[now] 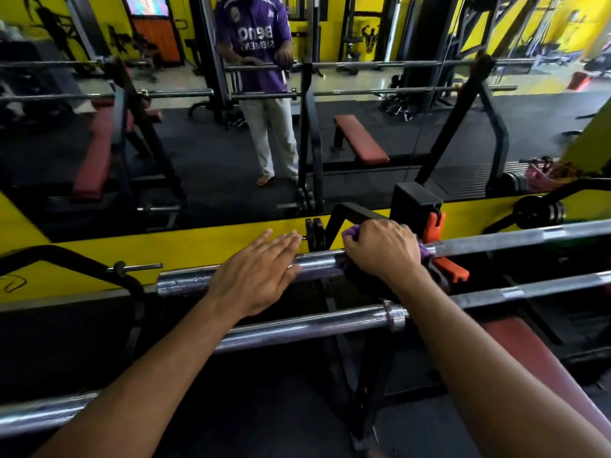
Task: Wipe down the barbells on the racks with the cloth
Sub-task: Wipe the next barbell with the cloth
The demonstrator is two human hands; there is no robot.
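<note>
A person's right hand (383, 249) closes its grip around a purple cloth (351, 233) wrapped on the upper barbell (317, 263), beside an orange collar (451, 271) at the rack (417, 201). The left hand (256, 276) rests flat, fingers straight and together, on the same bar's sleeve. A second barbell (307, 327) lies nearer, below both forearms.
</note>
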